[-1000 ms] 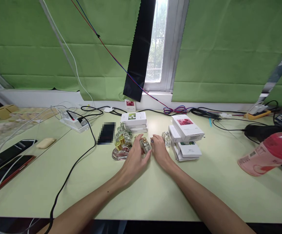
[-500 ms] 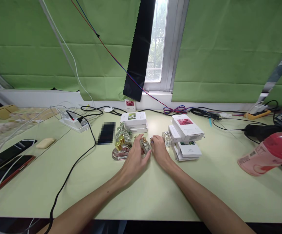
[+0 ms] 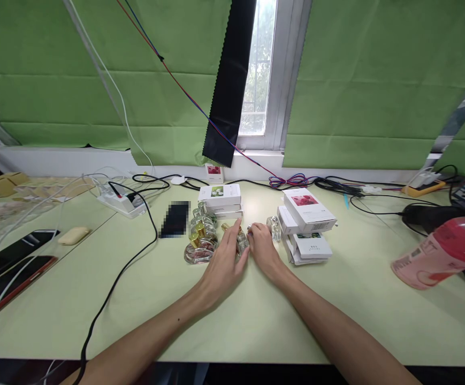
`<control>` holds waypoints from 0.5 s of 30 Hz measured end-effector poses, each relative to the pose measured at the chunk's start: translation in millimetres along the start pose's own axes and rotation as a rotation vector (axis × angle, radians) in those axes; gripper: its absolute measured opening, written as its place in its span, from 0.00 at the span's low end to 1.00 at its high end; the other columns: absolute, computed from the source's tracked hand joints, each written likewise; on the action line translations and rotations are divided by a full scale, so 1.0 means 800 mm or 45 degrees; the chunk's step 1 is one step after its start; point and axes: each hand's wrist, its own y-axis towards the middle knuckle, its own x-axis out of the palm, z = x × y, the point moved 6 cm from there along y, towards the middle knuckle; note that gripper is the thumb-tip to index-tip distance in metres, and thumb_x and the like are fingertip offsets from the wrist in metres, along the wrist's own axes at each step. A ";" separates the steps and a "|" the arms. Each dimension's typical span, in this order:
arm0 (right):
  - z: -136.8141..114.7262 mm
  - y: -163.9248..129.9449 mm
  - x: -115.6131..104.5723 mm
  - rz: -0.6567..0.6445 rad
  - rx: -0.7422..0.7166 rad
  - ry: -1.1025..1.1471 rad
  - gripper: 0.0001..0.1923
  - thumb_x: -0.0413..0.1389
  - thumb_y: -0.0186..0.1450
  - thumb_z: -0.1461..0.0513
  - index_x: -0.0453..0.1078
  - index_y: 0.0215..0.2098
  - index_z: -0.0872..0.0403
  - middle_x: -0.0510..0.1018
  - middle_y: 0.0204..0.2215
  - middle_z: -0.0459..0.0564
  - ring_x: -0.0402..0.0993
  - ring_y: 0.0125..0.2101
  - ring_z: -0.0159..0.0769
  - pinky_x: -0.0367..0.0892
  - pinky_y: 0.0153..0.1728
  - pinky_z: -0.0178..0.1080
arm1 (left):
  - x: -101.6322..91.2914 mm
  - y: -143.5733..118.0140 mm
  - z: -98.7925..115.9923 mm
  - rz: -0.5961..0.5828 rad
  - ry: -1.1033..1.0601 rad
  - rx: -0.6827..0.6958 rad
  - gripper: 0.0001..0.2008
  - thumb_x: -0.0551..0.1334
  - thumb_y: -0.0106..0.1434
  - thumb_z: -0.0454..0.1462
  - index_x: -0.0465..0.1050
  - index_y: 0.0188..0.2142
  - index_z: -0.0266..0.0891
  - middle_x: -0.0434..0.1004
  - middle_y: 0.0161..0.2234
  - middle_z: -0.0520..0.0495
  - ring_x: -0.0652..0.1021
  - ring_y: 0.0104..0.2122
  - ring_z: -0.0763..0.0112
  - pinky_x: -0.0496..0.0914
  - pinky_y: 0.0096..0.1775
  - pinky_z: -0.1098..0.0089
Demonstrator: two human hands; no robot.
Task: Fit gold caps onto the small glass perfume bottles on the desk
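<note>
Now, in the head view, both hands meet at the middle of the pale green table (image 3: 256, 321), around one small perfume bottle (image 3: 241, 241) with a gold cap. The left hand (image 3: 225, 263) lies flat beside it with the fingers stretched forward and a little apart, so its fingertips reach up along the left side of the bottle; compared with half a second ago, these fingers are more extended and they cover more of the glass, while the bottle itself stays in the same place. The right hand (image 3: 261, 247) is curled at the right side of the bottle, fingers together and touching it, but I cannot tell if it really pinches it. From this small change I judge that the left hand is adjusting its contact with the bottle, not lifting it. Just to the left stands a group of other bottles (image 3: 199, 240), and behind them a white box (image 3: 220, 194). On the right, a stack of white boxes (image 3: 307, 224) is near the right hand, with one more clear bottle (image 3: 274, 226) between them. A pink bottle (image 3: 441, 254) lies well apart at the right edge
</note>
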 end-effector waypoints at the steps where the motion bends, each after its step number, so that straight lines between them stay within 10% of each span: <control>1: -0.001 0.000 -0.001 -0.001 -0.002 -0.001 0.13 0.49 0.65 0.76 0.69 0.32 0.55 0.75 0.37 0.55 0.68 0.41 0.43 0.65 0.41 0.39 | 0.001 0.000 0.001 -0.026 0.003 0.006 0.35 0.56 0.71 0.39 0.42 0.72 0.48 0.63 0.64 0.37 0.74 0.57 0.56 0.68 0.57 0.56; 15: -0.001 -0.001 0.001 -0.015 0.012 -0.007 0.12 0.49 0.66 0.75 0.69 0.32 0.56 0.75 0.37 0.55 0.68 0.42 0.44 0.65 0.42 0.39 | 0.005 0.002 -0.002 -0.119 -0.014 -0.045 0.30 0.54 0.72 0.39 0.47 0.70 0.49 0.59 0.65 0.38 0.78 0.42 0.65 0.73 0.50 0.59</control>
